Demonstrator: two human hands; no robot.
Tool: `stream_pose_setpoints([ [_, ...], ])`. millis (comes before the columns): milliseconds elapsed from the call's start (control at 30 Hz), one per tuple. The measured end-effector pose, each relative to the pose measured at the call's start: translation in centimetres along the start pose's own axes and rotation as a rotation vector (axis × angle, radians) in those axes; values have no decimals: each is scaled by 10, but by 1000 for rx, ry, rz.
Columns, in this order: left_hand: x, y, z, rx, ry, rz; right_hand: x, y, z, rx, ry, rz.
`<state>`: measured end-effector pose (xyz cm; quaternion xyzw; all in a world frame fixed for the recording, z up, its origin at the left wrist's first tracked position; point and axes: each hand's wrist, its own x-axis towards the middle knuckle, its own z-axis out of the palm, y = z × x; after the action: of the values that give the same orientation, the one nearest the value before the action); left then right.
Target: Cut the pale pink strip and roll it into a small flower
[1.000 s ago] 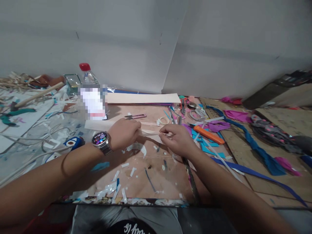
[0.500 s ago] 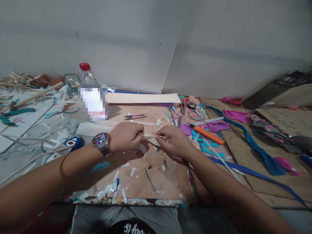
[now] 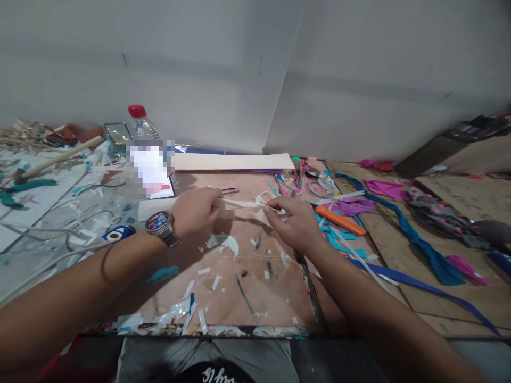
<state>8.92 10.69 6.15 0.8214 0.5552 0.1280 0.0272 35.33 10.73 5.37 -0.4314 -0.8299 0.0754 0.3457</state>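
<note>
Between my two hands a narrow cream strip (image 3: 241, 204), paper or cloth, is stretched out above the table. My left hand (image 3: 198, 213), with a watch on its wrist, is closed on the strip's left end. Thumb and fingers of my right hand (image 3: 290, 219) pinch its right part, and a short end pokes out past them. Just behind the left hand lie pink-handled thread snips (image 3: 230, 191), their blades hidden. A pale strip (image 3: 155, 208) lies left of that hand. A roll of tape (image 3: 268, 197) sits behind the right fingers, partly covered.
An orange cutter (image 3: 340, 220) and blue scraps lie to the right, beside a long blue ribbon (image 3: 415, 239). At the left are a lit phone (image 3: 154, 173), a red-capped bottle (image 3: 140, 123) and green pliers (image 3: 30, 186). A stack of cream sheets (image 3: 231, 161) lies along the wall.
My hands have moved apart, the left one leftward and the right one slightly rightward and up. More of the cream strip now shows between them, and the left hand covers the snips' blades.
</note>
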Motion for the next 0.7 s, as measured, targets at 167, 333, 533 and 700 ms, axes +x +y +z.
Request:
stream_pose_setpoints([
  [167,2,-5,-1,33,-4,-51,1,8,0,-21,50,9],
  [333,-2,2,-10,28,-95,-19,5,16,-5,-4,184,21],
  [533,-31,15,-40,-144,-212,41,7,17,-16,-16,366,24],
  [700,-73,-3,-57,-432,-311,-11,8,12,-19,17,384,35],
])
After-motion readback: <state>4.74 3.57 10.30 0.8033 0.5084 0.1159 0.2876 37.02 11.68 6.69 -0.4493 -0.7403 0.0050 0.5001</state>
